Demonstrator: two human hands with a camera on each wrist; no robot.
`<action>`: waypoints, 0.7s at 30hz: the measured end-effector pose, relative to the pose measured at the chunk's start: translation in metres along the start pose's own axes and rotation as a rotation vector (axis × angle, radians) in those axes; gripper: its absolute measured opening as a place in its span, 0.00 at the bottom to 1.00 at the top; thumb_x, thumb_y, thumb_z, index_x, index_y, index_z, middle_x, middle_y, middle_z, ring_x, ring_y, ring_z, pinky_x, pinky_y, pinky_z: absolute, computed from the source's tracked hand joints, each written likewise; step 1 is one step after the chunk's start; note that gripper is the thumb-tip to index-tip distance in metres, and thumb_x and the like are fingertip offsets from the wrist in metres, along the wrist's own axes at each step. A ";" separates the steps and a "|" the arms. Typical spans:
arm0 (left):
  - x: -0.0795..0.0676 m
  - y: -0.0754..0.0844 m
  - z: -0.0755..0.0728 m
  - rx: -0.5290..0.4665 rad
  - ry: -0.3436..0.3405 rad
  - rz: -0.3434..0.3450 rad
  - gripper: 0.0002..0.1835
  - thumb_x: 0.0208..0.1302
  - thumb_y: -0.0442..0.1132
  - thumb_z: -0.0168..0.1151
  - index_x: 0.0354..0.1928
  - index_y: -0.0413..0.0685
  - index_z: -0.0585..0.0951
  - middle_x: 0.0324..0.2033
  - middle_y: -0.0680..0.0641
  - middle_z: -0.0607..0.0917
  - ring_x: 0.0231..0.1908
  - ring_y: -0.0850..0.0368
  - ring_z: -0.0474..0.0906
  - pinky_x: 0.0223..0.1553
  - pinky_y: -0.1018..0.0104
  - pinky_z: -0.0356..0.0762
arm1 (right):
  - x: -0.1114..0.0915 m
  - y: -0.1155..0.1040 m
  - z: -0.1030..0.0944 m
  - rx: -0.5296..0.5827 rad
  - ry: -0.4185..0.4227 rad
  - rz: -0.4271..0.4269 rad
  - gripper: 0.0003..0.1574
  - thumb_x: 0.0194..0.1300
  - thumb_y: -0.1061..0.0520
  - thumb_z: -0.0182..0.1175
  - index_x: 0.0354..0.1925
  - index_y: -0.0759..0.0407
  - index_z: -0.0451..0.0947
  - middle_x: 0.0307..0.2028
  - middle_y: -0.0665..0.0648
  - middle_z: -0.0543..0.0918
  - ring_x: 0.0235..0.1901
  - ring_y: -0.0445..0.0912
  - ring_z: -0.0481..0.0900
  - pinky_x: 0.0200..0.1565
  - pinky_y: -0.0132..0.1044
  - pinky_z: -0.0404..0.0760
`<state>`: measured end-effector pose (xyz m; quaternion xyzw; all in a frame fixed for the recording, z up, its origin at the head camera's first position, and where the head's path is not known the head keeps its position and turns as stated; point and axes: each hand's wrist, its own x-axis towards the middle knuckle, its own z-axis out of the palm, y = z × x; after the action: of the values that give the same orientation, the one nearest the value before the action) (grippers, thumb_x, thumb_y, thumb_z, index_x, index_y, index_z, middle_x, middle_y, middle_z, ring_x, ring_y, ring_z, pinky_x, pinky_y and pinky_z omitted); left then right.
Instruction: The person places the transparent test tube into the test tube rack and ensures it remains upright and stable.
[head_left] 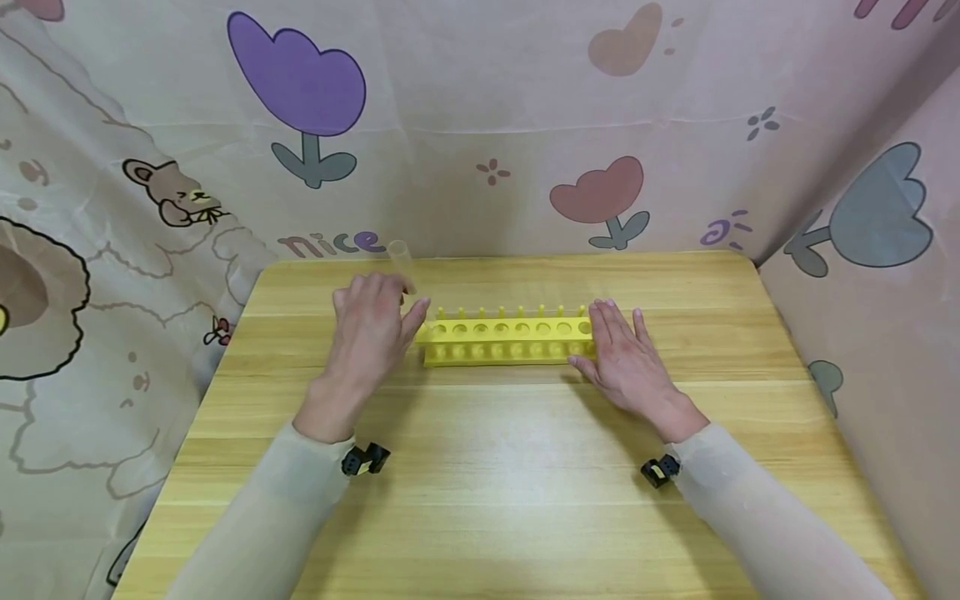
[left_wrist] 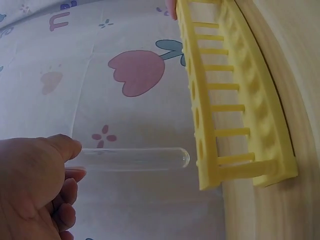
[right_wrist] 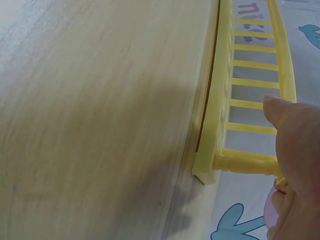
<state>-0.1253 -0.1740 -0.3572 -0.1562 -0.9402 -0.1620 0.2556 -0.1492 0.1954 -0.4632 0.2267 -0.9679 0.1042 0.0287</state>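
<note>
A clear test tube (left_wrist: 135, 159) is pinched near one end by my left hand (head_left: 369, 321). Its rounded end points at the yellow test tube rack (head_left: 510, 329), just short of the holed upper plate in the left wrist view. From the head view, the tube rises tilted behind the left fingers. My right hand (head_left: 626, 358) rests at the rack's right end with its fingers straight. In the right wrist view the right thumb (right_wrist: 280, 112) lies along the upper plate. The visible holes in the rack hold no tubes.
Rack and hands are over a light wooden table (head_left: 510, 467). A printed curtain (head_left: 465, 100) hangs behind the table's back edge and along both sides. Small black cameras (head_left: 365, 458) are worn at the wrists. A row of pegs (head_left: 521, 312) lines the rack's back.
</note>
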 end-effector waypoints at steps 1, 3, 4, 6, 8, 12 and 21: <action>0.000 0.000 0.002 -0.003 -0.003 -0.002 0.19 0.72 0.45 0.70 0.48 0.32 0.83 0.38 0.36 0.84 0.39 0.37 0.73 0.41 0.47 0.59 | 0.000 0.000 0.000 0.003 0.000 0.002 0.58 0.80 0.34 0.53 0.83 0.70 0.43 0.83 0.71 0.48 0.83 0.64 0.46 0.80 0.66 0.37; 0.001 0.000 0.005 -0.005 -0.011 -0.004 0.19 0.72 0.45 0.70 0.48 0.32 0.83 0.38 0.37 0.84 0.38 0.37 0.74 0.41 0.48 0.59 | 0.000 0.000 0.000 0.004 0.002 0.004 0.57 0.80 0.34 0.53 0.82 0.70 0.43 0.83 0.71 0.48 0.83 0.64 0.46 0.80 0.66 0.36; 0.001 0.000 0.006 -0.007 -0.015 -0.006 0.19 0.72 0.45 0.70 0.49 0.32 0.83 0.38 0.37 0.84 0.38 0.38 0.74 0.41 0.48 0.59 | 0.000 0.000 0.000 0.005 0.001 0.003 0.57 0.80 0.34 0.53 0.82 0.71 0.43 0.83 0.71 0.48 0.83 0.64 0.46 0.80 0.66 0.36; 0.001 0.000 0.009 -0.008 -0.021 -0.010 0.20 0.71 0.45 0.71 0.49 0.32 0.83 0.38 0.37 0.84 0.38 0.38 0.74 0.41 0.48 0.60 | 0.000 0.000 0.000 0.003 -0.002 0.005 0.57 0.80 0.34 0.53 0.82 0.71 0.43 0.83 0.71 0.48 0.83 0.64 0.46 0.80 0.65 0.36; 0.001 0.000 0.012 -0.008 -0.029 -0.013 0.20 0.71 0.45 0.71 0.49 0.32 0.83 0.37 0.37 0.83 0.38 0.38 0.74 0.41 0.48 0.60 | 0.000 0.000 0.000 -0.003 -0.006 0.007 0.57 0.80 0.34 0.53 0.83 0.70 0.43 0.83 0.71 0.48 0.83 0.63 0.45 0.80 0.66 0.37; -0.001 0.000 0.017 -0.004 -0.036 -0.011 0.20 0.71 0.46 0.70 0.48 0.32 0.83 0.36 0.38 0.83 0.37 0.39 0.73 0.41 0.49 0.60 | 0.001 0.001 0.000 -0.008 -0.011 0.010 0.58 0.80 0.34 0.52 0.83 0.70 0.42 0.83 0.70 0.48 0.83 0.63 0.45 0.80 0.66 0.39; -0.006 0.000 0.027 -0.007 -0.064 -0.026 0.18 0.71 0.45 0.70 0.47 0.34 0.83 0.35 0.39 0.83 0.38 0.40 0.73 0.41 0.50 0.60 | 0.002 0.001 0.001 -0.006 -0.011 0.011 0.58 0.80 0.34 0.52 0.83 0.71 0.42 0.83 0.71 0.48 0.83 0.64 0.45 0.79 0.67 0.40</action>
<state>-0.1319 -0.1650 -0.3831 -0.1498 -0.9493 -0.1635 0.2228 -0.1510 0.1951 -0.4645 0.2221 -0.9696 0.1002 0.0237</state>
